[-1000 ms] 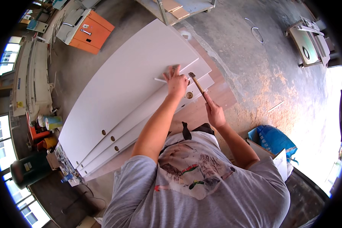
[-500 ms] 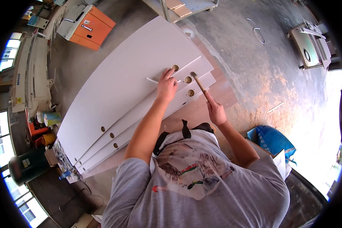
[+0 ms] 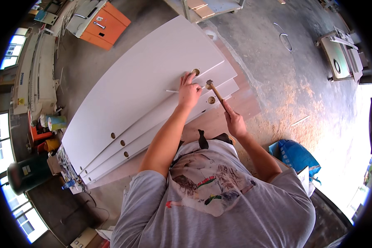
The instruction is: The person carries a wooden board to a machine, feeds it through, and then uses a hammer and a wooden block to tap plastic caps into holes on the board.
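Note:
Several white panels (image 3: 144,70) with curved outer edges lie stacked in steps, each with round cut holes. My left hand (image 3: 189,93) rests on the panels, fingertips beside the upper round hole (image 3: 196,72). Its thumb and finger are pinched together, and a thin white ridged strip (image 3: 172,91) sticks out on the hand's left; whatever small tip is in the pinch is hard to make out. My right hand (image 3: 235,123) is closed around the wooden handle of a hammer (image 3: 218,95). The hammer's head is just right of the left fingertips, partly over the second hole.
A brown board (image 3: 248,97) lies under the stack. Sawdust (image 3: 308,109) covers the floor at right, near a blue bag (image 3: 299,155). An orange box (image 3: 105,27) stands far left, a trolley (image 3: 219,10) at the back, a wheeled cart (image 3: 339,58) far right.
My left hand has shifted slightly right, its thumb and finger now nearer the hammer. The hammer head has moved a little toward the second hole. The whole view has shifted slightly.

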`<state>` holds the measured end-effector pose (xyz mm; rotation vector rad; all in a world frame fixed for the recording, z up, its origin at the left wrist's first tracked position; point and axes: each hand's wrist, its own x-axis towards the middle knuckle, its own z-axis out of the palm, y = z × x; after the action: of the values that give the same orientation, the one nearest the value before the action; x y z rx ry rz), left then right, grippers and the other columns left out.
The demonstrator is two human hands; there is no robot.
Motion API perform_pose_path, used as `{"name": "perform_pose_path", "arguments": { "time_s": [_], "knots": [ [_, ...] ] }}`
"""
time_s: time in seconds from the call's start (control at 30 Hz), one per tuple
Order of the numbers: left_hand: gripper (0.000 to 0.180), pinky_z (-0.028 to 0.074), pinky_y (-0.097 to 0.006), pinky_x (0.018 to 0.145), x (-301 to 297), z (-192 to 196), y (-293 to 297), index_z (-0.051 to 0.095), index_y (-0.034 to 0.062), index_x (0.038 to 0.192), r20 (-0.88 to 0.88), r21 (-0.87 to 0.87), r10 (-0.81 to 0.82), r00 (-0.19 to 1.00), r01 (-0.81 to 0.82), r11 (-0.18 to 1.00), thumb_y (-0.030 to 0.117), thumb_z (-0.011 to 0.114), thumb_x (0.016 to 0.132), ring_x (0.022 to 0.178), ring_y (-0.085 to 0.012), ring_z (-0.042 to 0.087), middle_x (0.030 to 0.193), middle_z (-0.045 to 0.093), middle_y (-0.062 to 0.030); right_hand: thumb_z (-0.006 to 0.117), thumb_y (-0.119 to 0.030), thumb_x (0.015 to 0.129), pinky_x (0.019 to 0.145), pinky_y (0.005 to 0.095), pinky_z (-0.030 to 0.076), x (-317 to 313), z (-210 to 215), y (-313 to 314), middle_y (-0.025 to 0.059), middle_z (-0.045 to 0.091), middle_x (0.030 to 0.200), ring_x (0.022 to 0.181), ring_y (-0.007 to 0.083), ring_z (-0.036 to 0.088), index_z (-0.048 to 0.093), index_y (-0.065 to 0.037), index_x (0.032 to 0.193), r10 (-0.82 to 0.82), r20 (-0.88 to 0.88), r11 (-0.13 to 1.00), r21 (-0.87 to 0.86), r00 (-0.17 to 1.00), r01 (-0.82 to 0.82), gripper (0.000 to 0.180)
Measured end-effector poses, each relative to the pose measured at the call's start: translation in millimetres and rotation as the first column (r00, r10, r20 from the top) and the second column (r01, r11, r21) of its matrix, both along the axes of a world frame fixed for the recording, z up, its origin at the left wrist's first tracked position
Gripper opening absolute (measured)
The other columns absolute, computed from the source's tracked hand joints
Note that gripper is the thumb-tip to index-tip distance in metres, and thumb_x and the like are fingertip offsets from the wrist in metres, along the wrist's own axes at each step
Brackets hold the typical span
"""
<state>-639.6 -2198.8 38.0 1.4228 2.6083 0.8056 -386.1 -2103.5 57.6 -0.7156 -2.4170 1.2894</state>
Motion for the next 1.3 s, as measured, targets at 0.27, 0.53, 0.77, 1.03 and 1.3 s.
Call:
{"name": "perform_pose_path", "arguments": {
  "time_s": [0.27,0.53,0.77,1.03,1.3],
  "knots": [
    [0.008,0.032,-0.053,0.120,0.1,-0.2,1.3,0.079,0.0076,0.081,-0.014,0.007,0.005,1.000,-0.005,1.000,0.016,0.080,0.081,0.143,-0.0391,0.042,0.149,0.054,-0.0104,0.057,-0.005,0.101,0.075,0.0493,0.054,-3.3,8.7,-11.9,0.0272,0.067,0.093,0.086,0.0454,0.068,0.047,-0.021,0.155,-0.004,-0.056,0.999,-0.036,0.998,0.002,0.058],
    [0.007,0.034,-0.052,0.119,-4.1,-5.6,1.1,0.078,0.0069,0.078,-0.023,0.035,-0.003,1.000,0.004,0.999,0.013,0.080,0.079,0.141,-0.0391,0.043,0.145,0.056,-0.0119,0.057,-0.003,0.101,0.081,0.0450,0.056,-3.4,18.1,-8.8,0.0279,0.068,0.103,0.093,0.0439,0.069,0.047,-0.016,0.155,0.006,0.078,0.998,-0.070,0.997,0.000,0.056],
    [0.010,0.032,-0.052,0.122,-9.2,1.3,-4.5,0.074,0.0040,0.077,0.010,-0.011,-0.069,0.998,0.069,0.998,0.012,0.078,0.082,0.144,-0.0390,0.041,0.148,0.053,-0.0128,0.058,-0.006,0.101,0.075,0.0490,0.055,-0.3,7.5,-10.1,0.0247,0.067,0.091,0.084,0.0445,0.067,0.046,-0.021,0.155,0.007,-0.025,0.999,0.046,1.000,-0.005,0.058],
    [0.011,0.040,-0.042,0.119,-15.1,13.8,-22.1,0.072,0.0036,0.085,0.147,-0.003,-0.094,0.985,0.095,0.995,0.013,0.077,0.087,0.149,-0.0340,0.037,0.158,0.045,-0.0120,0.058,-0.006,0.101,0.078,0.0460,0.055,-0.9,14.6,-6.2,0.0274,0.068,0.096,0.089,0.0455,0.068,0.048,-0.019,0.154,0.038,0.094,0.999,0.017,0.995,-0.040,0.056],
    [0.009,0.044,-0.041,0.115,-16.1,10.8,-40.3,0.071,0.0046,0.083,0.077,-0.017,-0.095,0.993,0.096,0.995,0.012,0.075,0.086,0.146,-0.0328,0.042,0.154,0.048,-0.0114,0.058,-0.004,0.100,0.084,0.0442,0.056,7.1,-1.4,-10.0,0.0301,0.069,0.108,0.101,0.0456,0.069,0.048,-0.016,0.154,0.028,-0.021,0.999,0.018,0.999,-0.027,0.056]
  ]
}}
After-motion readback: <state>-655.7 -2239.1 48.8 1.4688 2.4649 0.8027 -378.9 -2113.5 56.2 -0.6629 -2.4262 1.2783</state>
